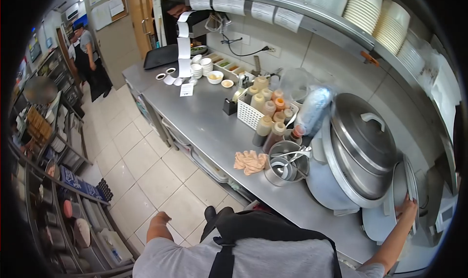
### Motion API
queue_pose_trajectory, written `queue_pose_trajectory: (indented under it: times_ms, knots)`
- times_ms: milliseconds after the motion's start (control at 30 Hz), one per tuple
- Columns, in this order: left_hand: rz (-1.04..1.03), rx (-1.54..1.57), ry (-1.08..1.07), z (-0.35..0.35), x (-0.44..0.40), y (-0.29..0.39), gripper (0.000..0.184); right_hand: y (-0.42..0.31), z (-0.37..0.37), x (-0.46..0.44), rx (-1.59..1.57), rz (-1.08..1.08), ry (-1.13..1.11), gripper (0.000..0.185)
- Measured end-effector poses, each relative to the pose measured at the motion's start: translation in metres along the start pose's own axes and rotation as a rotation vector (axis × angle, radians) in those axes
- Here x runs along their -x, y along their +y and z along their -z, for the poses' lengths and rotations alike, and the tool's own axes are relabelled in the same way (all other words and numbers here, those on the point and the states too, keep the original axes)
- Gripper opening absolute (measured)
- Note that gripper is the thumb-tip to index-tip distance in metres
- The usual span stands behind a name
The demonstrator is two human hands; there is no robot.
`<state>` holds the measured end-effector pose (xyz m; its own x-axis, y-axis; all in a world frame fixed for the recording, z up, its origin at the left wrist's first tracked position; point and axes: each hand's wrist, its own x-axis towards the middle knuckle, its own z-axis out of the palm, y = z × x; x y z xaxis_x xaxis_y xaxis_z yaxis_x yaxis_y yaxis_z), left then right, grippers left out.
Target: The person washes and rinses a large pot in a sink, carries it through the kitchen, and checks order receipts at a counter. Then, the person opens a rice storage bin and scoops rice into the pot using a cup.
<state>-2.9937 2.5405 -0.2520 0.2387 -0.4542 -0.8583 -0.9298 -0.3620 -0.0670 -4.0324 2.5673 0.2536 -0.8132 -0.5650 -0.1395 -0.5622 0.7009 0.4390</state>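
Observation:
At the right end of the steel counter, my right hand is closed on the rim of a large metal lid at a second big pot. Its fingertips are partly hidden. My left hand hangs low over the tiled floor, away from the counter, with its fingers mostly out of sight. Beside the second pot stands a large pot with a domed steel lid. A steel container with ladles and a crumpled tan cloth are in front of me.
Sauce bottles fill and surround a white basket. Small bowls, a black tray and a paper strip are farther along. Stacked containers line the overhead shelf. Two people stand at the far left; another is behind the counter.

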Motion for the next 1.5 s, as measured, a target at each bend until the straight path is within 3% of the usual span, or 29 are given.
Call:
queue_pose_trajectory:
  times_ms: [67,133,200,267,300,400,467,500,533,567,667,700,733,833,967,1033,1100,1200,1233,1333,1367,1400,1467,1500]
  knots:
    - [0.083,0.253,-0.079,-0.023,0.022,-0.005,0.043,0.015,-0.018,-0.025,-0.419,-0.036,-0.009,0.090]
    - [0.122,0.475,-0.137,-0.031,0.037,-0.006,0.046,0.037,-0.041,-0.052,-1.285,-0.071,-0.090,0.080]
    - [0.085,0.472,-0.102,-0.025,0.040,-0.007,0.039,0.051,-0.050,-0.066,-1.852,-0.064,-0.252,0.071]
    - [0.063,0.431,-0.083,0.005,0.059,-0.003,0.032,0.065,-0.056,-0.076,-2.100,0.126,-0.645,0.062]
    - [0.019,0.400,-0.011,0.008,0.044,-0.011,0.031,0.072,-0.047,-0.072,-2.090,0.313,-1.071,0.055]
    - [-0.182,0.121,0.045,0.028,-0.004,-0.037,0.034,0.029,-0.013,-0.035,-2.278,-0.401,-0.412,0.054]
    - [-0.135,0.473,0.214,0.034,0.006,-0.051,0.039,0.040,-0.012,-0.067,-2.579,-0.352,0.110,0.043]
    - [-0.107,0.641,0.302,0.040,0.011,-0.059,0.042,0.041,-0.007,-0.081,-2.810,-0.239,0.349,0.039]
    - [-0.113,0.601,0.286,0.047,0.015,-0.068,0.042,0.043,-0.006,-0.109,-3.051,-0.052,0.544,0.034]
    - [-0.120,0.559,0.269,0.046,0.010,-0.080,0.043,0.016,0.028,-0.075,-3.004,0.211,0.505,0.030]
    - [-0.202,0.358,0.180,0.040,-0.010,-0.129,0.044,-0.099,0.108,0.031,-2.680,1.261,0.043,0.018]
    - [-0.221,0.316,0.131,0.039,-0.004,-0.146,0.044,-0.151,0.140,0.074,-2.733,1.214,0.112,0.017]
    - [-0.280,0.009,0.022,0.044,-0.010,-0.161,0.045,-0.206,0.173,0.124,-2.782,1.164,0.185,0.016]
    - [-0.191,0.122,0.018,0.031,-0.014,-0.219,0.045,-0.357,0.242,0.262,-2.600,1.343,0.111,0.015]
    - [-0.154,0.168,0.110,0.039,-0.016,-0.280,0.043,-0.512,0.296,0.393,-2.443,1.315,0.299,0.016]
    - [-0.129,0.215,0.164,0.045,-0.018,-0.304,0.040,-0.568,0.308,0.401,-2.367,1.522,0.318,0.019]
    - [-0.045,0.468,0.230,0.052,-0.019,-0.323,0.036,-0.634,0.328,0.435,-2.325,1.721,0.276,0.025]
    - [0.051,0.654,0.332,0.058,-0.019,-0.341,0.043,-0.731,0.349,0.454,-2.160,1.842,-0.079,0.029]
    - [0.084,0.718,0.340,0.059,-0.018,-0.345,0.043,-0.764,0.362,0.482,-2.064,1.833,-0.056,0.033]
    - [0.104,0.756,0.306,0.065,-0.009,-0.359,0.039,-0.887,0.377,0.521,-2.010,1.810,-0.404,0.036]
    - [0.181,0.805,0.321,0.065,-0.005,-0.367,0.040,-0.930,0.388,0.550,-1.803,2.128,-0.390,0.037]
    - [0.254,0.855,0.337,0.060,0.002,-0.375,0.041,-0.979,0.389,0.572,-1.729,2.325,-0.772,0.037]
    - [0.352,0.924,0.310,0.048,0.008,-0.395,0.042,-1.071,0.395,0.630,-1.325,2.304,-1.469,0.032]
    - [0.377,0.938,0.262,0.039,0.008,-0.409,0.041,-1.127,0.384,0.659,-1.175,2.095,-1.814,0.025]
